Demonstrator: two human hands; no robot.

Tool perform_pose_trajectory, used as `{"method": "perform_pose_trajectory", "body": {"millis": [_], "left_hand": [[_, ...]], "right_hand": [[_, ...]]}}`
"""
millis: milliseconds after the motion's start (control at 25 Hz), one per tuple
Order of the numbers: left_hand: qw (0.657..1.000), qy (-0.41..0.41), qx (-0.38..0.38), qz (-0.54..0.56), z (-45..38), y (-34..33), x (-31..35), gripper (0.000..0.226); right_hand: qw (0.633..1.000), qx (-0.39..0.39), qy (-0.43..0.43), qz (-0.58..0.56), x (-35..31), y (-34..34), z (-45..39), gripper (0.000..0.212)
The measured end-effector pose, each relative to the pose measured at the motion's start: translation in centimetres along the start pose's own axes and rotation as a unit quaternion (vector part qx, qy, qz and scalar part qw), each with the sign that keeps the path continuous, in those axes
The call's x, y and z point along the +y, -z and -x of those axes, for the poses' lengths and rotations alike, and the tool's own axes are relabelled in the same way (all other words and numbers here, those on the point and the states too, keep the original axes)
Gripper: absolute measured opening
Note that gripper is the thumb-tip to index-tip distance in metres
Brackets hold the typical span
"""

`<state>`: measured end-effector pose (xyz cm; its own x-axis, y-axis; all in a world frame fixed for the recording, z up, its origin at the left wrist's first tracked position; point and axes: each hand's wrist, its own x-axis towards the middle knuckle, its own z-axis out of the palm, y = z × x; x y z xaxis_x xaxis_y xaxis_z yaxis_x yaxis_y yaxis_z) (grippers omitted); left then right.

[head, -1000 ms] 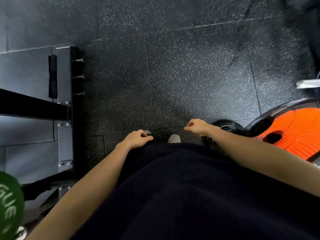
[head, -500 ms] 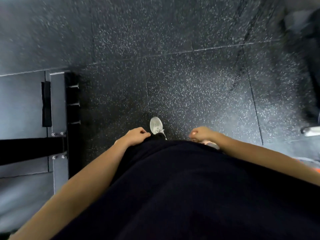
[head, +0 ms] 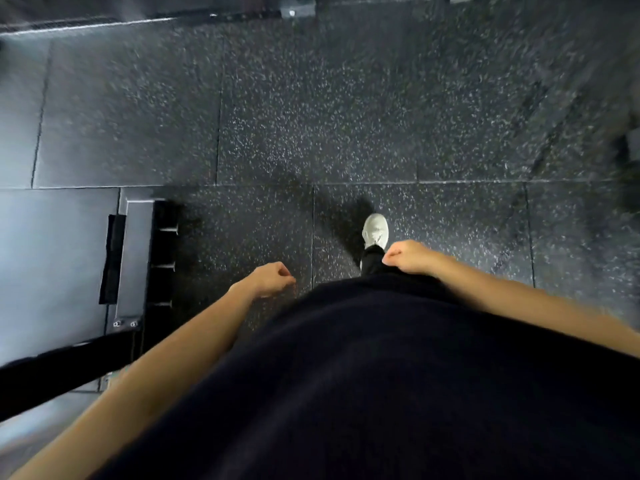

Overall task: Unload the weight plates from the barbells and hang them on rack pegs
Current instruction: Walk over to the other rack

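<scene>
Both bare forearms reach forward from the near corners, either side of a dark top. The left hand (head: 268, 278) hangs in front of the waist with fingers curled loosely inward and holds nothing. The right hand (head: 407, 256) sits a little farther, knuckles up, fingers curled the same way, also holding nothing. A pale shoe (head: 375, 231) on a dark-trousered leg is stepped out just beyond the right hand.

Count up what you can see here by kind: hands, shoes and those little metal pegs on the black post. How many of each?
Hands: 2, the left hand and the right hand, both holding nothing
Shoes: 1, a white shoe
Pegs: 3, at and
Total: 6
</scene>
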<state>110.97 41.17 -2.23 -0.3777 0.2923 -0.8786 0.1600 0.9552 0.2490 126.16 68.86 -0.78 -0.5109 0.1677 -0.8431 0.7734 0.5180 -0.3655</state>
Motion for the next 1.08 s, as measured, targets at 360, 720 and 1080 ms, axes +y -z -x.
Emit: {"method": "perform_pose_trajectory", "body": {"millis": [360,720,1080], "left_hand": [[0.952,0.084,0.147,0.255,-6.4,13.7,8.5,0.028],[0.930,0.127,0.124,0.321,-16.9,32.5,0.6,0.037],[0.888,0.170,0.184,0.386,-21.5,52.8,-11.6,0.031]], "right_hand": [[0.994,-0.041,-0.009,0.097,-10.8,21.6,-12.7,0.021],[0.983,-0.065,0.016,0.172,-31.7,29.1,-28.5,0.012],[0.970,-0.052,0.102,0.216,-59.0,33.8,-40.1,0.011]]}}
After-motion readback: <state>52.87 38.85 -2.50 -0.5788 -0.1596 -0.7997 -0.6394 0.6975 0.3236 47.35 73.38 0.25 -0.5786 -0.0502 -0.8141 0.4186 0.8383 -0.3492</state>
